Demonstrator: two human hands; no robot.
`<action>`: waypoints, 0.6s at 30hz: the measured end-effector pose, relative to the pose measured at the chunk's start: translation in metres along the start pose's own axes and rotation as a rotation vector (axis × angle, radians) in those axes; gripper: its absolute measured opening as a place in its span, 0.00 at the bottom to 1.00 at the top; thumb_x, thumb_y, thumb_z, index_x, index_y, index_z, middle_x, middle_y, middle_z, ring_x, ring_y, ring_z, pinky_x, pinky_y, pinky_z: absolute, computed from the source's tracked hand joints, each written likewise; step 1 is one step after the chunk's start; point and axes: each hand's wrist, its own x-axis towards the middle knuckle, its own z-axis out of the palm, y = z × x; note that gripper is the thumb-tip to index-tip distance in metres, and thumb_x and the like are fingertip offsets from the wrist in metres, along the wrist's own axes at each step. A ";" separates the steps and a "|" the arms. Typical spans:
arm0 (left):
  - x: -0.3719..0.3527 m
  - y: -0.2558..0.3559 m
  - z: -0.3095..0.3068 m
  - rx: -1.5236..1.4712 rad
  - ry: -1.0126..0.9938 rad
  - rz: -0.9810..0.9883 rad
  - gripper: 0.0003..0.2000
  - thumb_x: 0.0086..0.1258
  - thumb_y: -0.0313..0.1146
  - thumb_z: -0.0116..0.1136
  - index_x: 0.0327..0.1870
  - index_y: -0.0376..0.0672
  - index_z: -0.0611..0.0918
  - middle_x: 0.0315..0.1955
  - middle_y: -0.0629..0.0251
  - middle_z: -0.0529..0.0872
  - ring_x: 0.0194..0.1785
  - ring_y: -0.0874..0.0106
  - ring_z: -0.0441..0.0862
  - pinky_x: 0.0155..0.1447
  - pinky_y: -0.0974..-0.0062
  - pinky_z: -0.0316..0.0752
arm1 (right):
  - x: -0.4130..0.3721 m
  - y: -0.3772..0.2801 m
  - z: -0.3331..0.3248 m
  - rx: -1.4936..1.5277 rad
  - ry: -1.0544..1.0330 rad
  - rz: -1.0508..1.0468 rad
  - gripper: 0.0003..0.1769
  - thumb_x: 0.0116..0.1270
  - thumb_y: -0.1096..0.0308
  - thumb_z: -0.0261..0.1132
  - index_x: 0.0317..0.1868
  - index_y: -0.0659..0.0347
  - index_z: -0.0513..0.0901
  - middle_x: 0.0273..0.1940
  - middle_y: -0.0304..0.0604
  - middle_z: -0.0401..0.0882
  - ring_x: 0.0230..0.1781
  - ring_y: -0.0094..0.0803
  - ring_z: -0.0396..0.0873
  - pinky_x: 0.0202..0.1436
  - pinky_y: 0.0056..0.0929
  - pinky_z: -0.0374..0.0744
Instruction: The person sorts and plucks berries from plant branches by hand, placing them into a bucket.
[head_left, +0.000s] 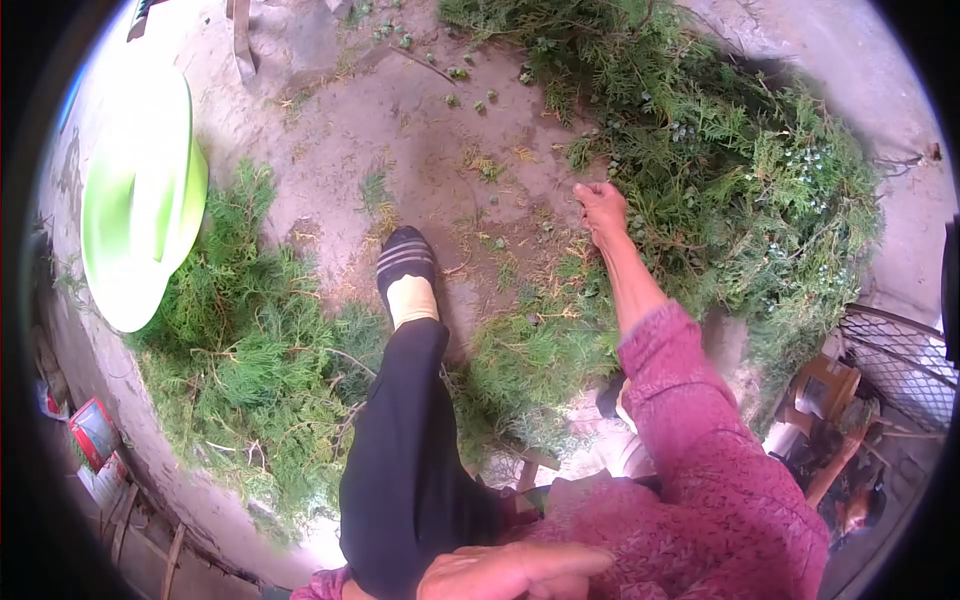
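Left hand (510,572) rests on lap (400,470), fingers together; right hand (601,205), fingers curled, grips branches (740,180), probably needing a firm tug.

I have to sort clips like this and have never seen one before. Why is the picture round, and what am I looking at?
The camera sits on a person's head and looks down through a very wide lens. That is why the picture is round and bent at the edges. There is no machine here: you see the person's own body from above.

The right hand, on a pink-sleeved arm, is closed on the edge of a big pile of conifer branches. The left hand lies flat at the bottom edge and holds nothing. A leg in black trousers ends in a striped shoe on the concrete floor. To the left lie a smaller pile of branches and a bright green basin.
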 end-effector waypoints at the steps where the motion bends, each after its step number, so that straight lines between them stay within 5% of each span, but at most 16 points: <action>1: 0.001 -0.001 -0.001 0.000 0.006 -0.004 0.16 0.56 0.20 0.59 0.46 0.26 0.75 0.23 0.65 0.77 0.22 0.80 0.71 0.26 0.84 0.65 | 0.010 0.008 0.004 0.000 -0.005 0.005 0.08 0.59 0.67 0.64 0.33 0.62 0.75 0.24 0.38 0.74 0.24 0.20 0.73 0.19 0.18 0.68; 3: 0.004 -0.004 -0.002 0.017 -0.041 0.078 0.16 0.56 0.21 0.59 0.46 0.27 0.76 0.22 0.65 0.76 0.21 0.79 0.71 0.26 0.83 0.65 | 0.034 0.034 0.009 -0.720 0.235 -0.388 0.10 0.58 0.64 0.65 0.34 0.61 0.77 0.25 0.39 0.75 0.25 0.21 0.73 0.20 0.21 0.69; 7: 0.005 -0.001 -0.004 0.081 -0.048 0.095 0.15 0.56 0.22 0.60 0.46 0.29 0.76 0.21 0.65 0.76 0.21 0.79 0.71 0.25 0.82 0.65 | 0.034 0.037 0.008 -0.634 0.241 -0.409 0.07 0.59 0.66 0.64 0.34 0.58 0.77 0.23 0.36 0.73 0.24 0.21 0.72 0.21 0.22 0.69; 9: 0.005 0.000 -0.005 0.111 -0.067 0.082 0.15 0.56 0.24 0.61 0.45 0.30 0.77 0.21 0.65 0.76 0.21 0.78 0.72 0.26 0.82 0.65 | 0.021 0.029 -0.007 0.508 -0.202 0.222 0.04 0.61 0.69 0.61 0.35 0.58 0.76 0.23 0.35 0.70 0.23 0.22 0.69 0.21 0.20 0.68; 14: 0.005 -0.001 -0.006 0.122 -0.082 0.087 0.14 0.56 0.25 0.61 0.44 0.30 0.78 0.21 0.65 0.77 0.21 0.77 0.73 0.25 0.82 0.66 | -0.019 0.041 -0.031 0.830 -0.317 0.246 0.06 0.60 0.73 0.60 0.36 0.61 0.72 0.28 0.41 0.72 0.23 0.26 0.72 0.23 0.22 0.72; 18: 0.005 -0.002 -0.005 0.186 -0.088 0.100 0.14 0.56 0.27 0.61 0.42 0.30 0.78 0.20 0.64 0.77 0.21 0.76 0.73 0.25 0.82 0.66 | -0.018 0.032 -0.022 0.785 -0.258 0.154 0.08 0.56 0.73 0.63 0.37 0.61 0.74 0.27 0.41 0.74 0.27 0.28 0.76 0.24 0.22 0.74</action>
